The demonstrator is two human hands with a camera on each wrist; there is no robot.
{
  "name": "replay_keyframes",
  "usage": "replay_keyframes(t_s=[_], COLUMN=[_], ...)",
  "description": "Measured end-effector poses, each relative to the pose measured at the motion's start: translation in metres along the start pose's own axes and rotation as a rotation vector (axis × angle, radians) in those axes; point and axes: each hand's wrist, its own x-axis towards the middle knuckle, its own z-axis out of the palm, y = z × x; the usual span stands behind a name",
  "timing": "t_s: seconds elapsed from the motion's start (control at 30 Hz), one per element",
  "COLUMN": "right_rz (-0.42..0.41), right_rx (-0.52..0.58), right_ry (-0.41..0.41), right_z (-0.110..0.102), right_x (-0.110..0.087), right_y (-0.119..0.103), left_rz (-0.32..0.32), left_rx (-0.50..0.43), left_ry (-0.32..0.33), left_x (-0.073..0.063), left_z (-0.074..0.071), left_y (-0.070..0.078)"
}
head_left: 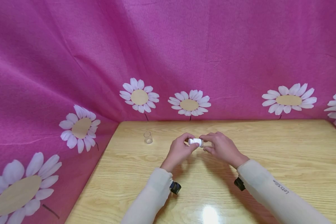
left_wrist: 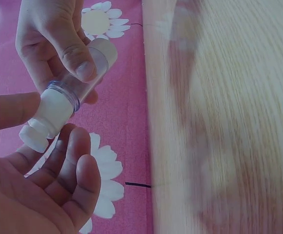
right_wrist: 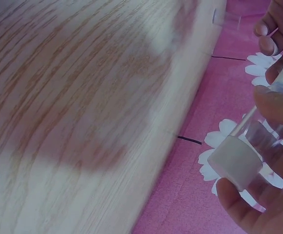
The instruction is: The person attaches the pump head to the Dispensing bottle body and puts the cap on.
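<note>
Room to pass lies over the worktop [head_left: 296,146], between right hand [head_left: 223,147] and right edge; a transparent cup [head_left: 148,137] stands near the far left corner, pink cloth [head_left: 226,53] bounding far and left edges.

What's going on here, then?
Someone's left hand pinches the white top of a clear bottle, while the right hand grips its body, above a wooden table. A small clear cup-like piece stands apart on the table, to the left. Whether the top is being turned isn't clear.
</note>
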Motion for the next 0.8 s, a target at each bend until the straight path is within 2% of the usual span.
replay_keyframes(t_s=[0.13, 0.4, 0.47, 0.57, 0.67, 0.8], right_rz=[0.006, 0.013, 0.013, 0.015, 0.016, 0.01], right_rx=[0.004, 0.008, 0.004, 0.006, 0.01, 0.009], right_ry=[0.0, -0.005, -0.006, -0.008, -0.009, -0.013], right_z=[0.0, -0.003, -0.003, -0.004, -0.003, -0.003], right_x=[0.0, 0.001, 0.001, 0.0, 0.0, 0.001], right_y=[0.0, 0.001, 0.001, 0.001, 0.0, 0.0], left_rz=[-0.016, -0.119, -0.146, -0.182, -0.194, -0.177], left_rx=[0.0, 0.065, 0.087, 0.109, 0.106, 0.1], left_ry=[-0.007, 0.077, 0.061, 0.005, -0.044, -0.047], left_x=[0.001, 0.007, 0.009, 0.01, 0.01, 0.01], left_z=[-0.002, -0.006, -0.007, -0.007, -0.006, -0.004], left_y=[0.002, 0.006, 0.007, 0.007, 0.007, 0.007])
